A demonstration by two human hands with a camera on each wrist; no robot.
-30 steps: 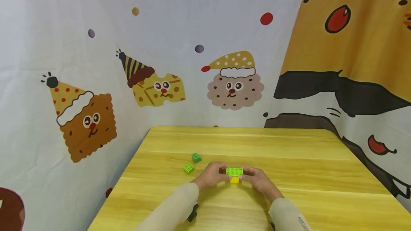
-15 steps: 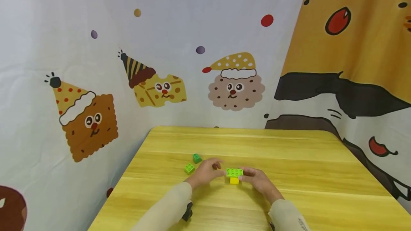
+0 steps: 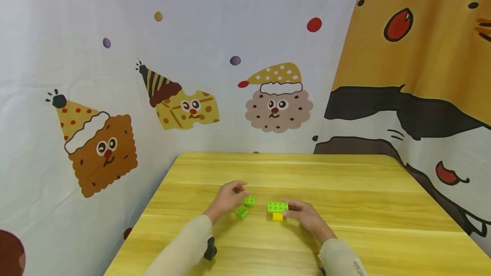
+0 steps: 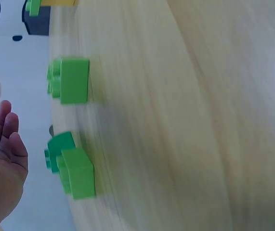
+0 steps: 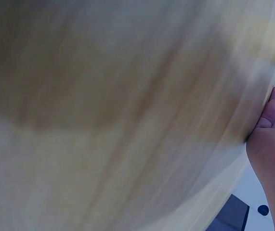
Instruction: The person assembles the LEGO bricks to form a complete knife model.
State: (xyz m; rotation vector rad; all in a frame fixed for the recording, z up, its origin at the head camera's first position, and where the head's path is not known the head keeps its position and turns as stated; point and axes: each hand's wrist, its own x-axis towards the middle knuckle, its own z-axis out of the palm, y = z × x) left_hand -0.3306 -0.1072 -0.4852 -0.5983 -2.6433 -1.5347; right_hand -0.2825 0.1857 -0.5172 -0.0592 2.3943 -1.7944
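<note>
A long light green building brick lies across a yellow brick on the table. My right hand pinches the long brick's right end between thumb and fingers. To the left, my left hand hovers over the table with loosely bent fingers, holding nothing visible. Beside it are two small light green bricks, one farther back and one nearer. In the left wrist view, a dark green brick sits behind a light green brick. The right wrist view shows my palm, not the grip.
The wood-grain table reaches back to a white cloth printed with cartoon biscuits and cheese. A patterned curtain of orange and black shapes hangs at the right.
My left hand has let go of the long brick and moved left, over the loose bricks. Two small light green bricks now show where it was. My right hand stays at the long brick.
</note>
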